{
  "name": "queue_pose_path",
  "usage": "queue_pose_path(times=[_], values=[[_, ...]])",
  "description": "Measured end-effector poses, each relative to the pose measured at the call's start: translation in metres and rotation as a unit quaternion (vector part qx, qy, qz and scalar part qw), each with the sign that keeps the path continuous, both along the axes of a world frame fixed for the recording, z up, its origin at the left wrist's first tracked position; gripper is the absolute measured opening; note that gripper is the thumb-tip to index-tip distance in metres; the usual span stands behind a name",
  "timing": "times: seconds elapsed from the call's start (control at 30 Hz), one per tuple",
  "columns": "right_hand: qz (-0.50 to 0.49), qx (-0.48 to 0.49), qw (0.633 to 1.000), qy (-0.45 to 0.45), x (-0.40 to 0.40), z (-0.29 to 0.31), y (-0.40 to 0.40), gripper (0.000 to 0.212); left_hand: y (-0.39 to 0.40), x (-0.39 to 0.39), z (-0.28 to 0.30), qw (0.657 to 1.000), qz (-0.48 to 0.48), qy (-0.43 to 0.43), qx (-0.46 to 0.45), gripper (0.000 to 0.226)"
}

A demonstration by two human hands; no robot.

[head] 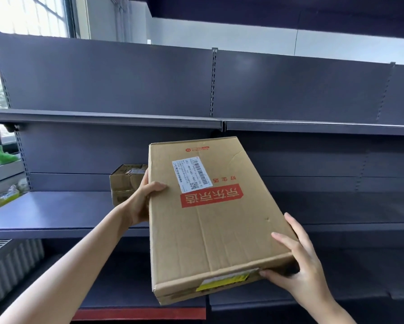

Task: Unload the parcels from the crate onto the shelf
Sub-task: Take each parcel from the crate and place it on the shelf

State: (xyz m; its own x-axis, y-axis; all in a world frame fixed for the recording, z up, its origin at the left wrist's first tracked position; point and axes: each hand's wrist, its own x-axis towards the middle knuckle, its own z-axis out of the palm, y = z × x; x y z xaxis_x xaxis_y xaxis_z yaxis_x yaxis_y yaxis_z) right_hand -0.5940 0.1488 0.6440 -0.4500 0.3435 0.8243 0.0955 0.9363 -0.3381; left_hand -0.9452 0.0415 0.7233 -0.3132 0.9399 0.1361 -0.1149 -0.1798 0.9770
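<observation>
A flat brown cardboard parcel [215, 225] with a white shipping label and a red printed block fills the centre, held in the air in front of the dark shelving. My left hand [142, 199] grips its left edge, thumb on top. At the near right corner my right hand [299, 263] holds it, fingers on the top and the front edge. A smaller cardboard parcel [124, 181] stands on the middle shelf [56, 213], just behind my left hand and partly hidden by it. The crate is out of view.
An upper shelf [126, 119] runs across above the parcel, and a lower shelf [289, 298] lies below it. A slotted upright [213, 83] divides the back panel. A window and a sill with green items [0, 155] are at the left, with a ribbed radiator [11, 263] below.
</observation>
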Motion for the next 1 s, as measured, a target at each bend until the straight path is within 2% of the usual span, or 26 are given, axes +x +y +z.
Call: queue_pose_path(times=[0.23,0.43,0.57,0.67,0.83,1.0], values=[[-0.029,-0.129,0.989,0.059,-0.014,0.003,0.004,0.101,-0.014,-0.002,-0.023,0.988,0.142,-0.034,0.058,0.067],[0.024,-0.298,0.953,0.036,-0.039,-0.006,-0.024,0.079,-0.021,0.022,-0.043,0.964,0.237,-0.072,0.096,0.081],[0.033,-0.382,0.922,0.048,-0.062,-0.007,-0.036,0.107,-0.018,0.048,-0.057,0.942,0.282,-0.120,0.141,0.085],[0.057,-0.421,0.904,0.052,-0.073,-0.007,-0.041,0.114,-0.015,0.066,-0.066,0.927,0.314,-0.141,0.148,0.091],[0.107,-0.451,0.881,0.092,-0.076,-0.013,-0.036,0.094,-0.016,0.086,-0.079,0.917,0.326,-0.164,0.158,0.094],[0.131,-0.485,0.859,0.095,-0.073,-0.023,-0.026,0.096,-0.017,0.093,-0.088,0.918,0.343,-0.155,0.125,0.097]])
